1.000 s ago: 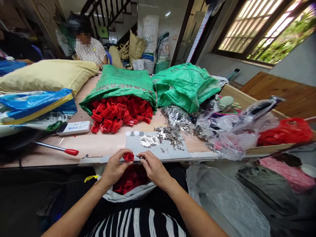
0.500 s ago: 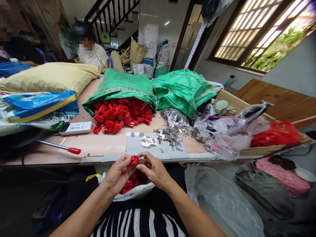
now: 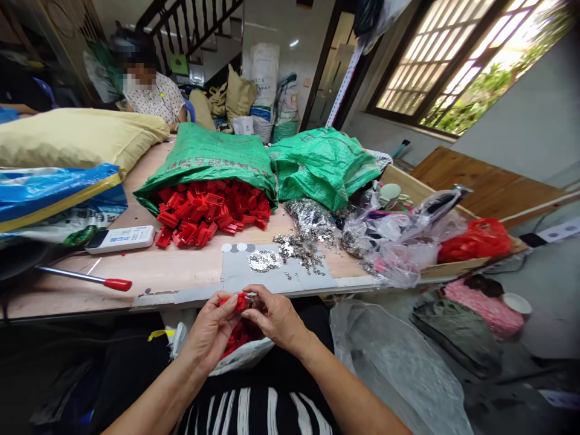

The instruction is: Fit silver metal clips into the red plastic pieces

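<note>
My left hand [image 3: 212, 326] pinches a small red plastic part [image 3: 238, 302] just in front of the table's front edge. The fingers of my right hand [image 3: 276, 317] are closed at the part's right side; what they hold is too small and hidden to name. Below both hands, an open white bag [image 3: 247, 356] on my lap holds more red parts [image 3: 240, 338]. Beyond them, small silver metal pieces [image 3: 265, 260] lie on a grey sheet [image 3: 231, 272]. A pile of red parts [image 3: 203, 211] spills from a green sack [image 3: 217, 151].
At the right are a green bag [image 3: 321, 163], clear plastic bags [image 3: 399, 241] and a red bag [image 3: 475, 238]. A white device [image 3: 127, 238] and a red-tipped metal lever [image 3: 118, 284] are at the left. A person [image 3: 154, 96] sits across the table.
The view has turned slightly to the right, so the table and its contents appear farther left. Both hands remain together at the red part, with the right fingers slightly shifted.
</note>
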Motion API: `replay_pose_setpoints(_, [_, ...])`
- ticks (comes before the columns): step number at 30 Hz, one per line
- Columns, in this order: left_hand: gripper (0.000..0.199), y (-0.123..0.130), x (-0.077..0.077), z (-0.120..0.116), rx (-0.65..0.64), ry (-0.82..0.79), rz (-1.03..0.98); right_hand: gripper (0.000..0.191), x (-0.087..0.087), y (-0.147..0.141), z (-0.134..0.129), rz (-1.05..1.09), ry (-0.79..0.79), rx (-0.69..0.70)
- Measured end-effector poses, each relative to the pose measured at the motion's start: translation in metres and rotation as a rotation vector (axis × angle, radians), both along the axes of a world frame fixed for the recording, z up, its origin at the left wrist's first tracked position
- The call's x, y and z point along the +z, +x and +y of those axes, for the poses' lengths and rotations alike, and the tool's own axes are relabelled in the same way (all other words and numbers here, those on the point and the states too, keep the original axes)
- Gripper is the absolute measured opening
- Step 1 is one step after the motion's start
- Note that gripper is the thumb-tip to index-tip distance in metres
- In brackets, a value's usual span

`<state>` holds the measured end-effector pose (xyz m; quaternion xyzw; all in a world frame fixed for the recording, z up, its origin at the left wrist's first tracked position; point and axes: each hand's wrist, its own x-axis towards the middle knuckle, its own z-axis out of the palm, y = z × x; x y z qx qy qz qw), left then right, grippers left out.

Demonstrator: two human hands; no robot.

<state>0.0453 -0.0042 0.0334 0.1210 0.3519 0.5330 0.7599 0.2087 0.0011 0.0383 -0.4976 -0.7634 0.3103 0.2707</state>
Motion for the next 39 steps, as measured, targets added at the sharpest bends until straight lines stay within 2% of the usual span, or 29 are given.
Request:
replay_pose_setpoints(2, [0.022, -0.006, 0.001, 0.003, 0.018, -0.021, 0.024, 0.032, 0.000, 0.014, 0.006, -0.004, -0.007, -0.045])
replay_pose_setpoints(5, [0.028, -0.016, 0.001, 0.006, 0.068, -0.056, 0.048, 0.015, -0.002, 0.042, 0.019, -0.033, 0.049, -0.244])
replay_pose_setpoints(7, [0.027, -0.020, 0.000, 0.007, 0.071, -0.058, 0.047, 0.010, -0.004, 0.060, 0.026, -0.090, 0.096, -0.355])
replay_pose_setpoints(10, [0.025, -0.022, -0.001, 0.007, 0.040, -0.045, 0.042, 0.009, -0.005, 0.077, 0.033, -0.195, 0.116, -0.416])
replay_pose_setpoints(13, [0.030, -0.019, -0.001, 0.006, 0.028, -0.050, 0.048, 0.009, -0.004, 0.079, 0.041, -0.296, 0.122, -0.410])
replay_pose_setpoints(19, [0.042, -0.019, -0.002, 0.003, -0.012, -0.057, 0.019, 0.015, 0.001, 0.063, 0.066, -0.508, 0.097, -0.358])
replay_pose_setpoints(24, [0.047, -0.020, -0.002, 0.003, -0.052, -0.052, -0.003, 0.012, -0.001, 0.056, 0.081, -0.564, 0.086, -0.349])
replay_pose_setpoints(31, [0.048, -0.018, -0.004, 0.005, -0.064, -0.066, -0.005, 0.005, -0.003, 0.056, 0.083, -0.559, 0.076, -0.348])
replay_pose_setpoints(39, [0.049, -0.016, -0.005, 0.008, -0.078, -0.038, -0.002, 0.009, -0.003, 0.060, 0.079, -0.432, 0.089, -0.348])
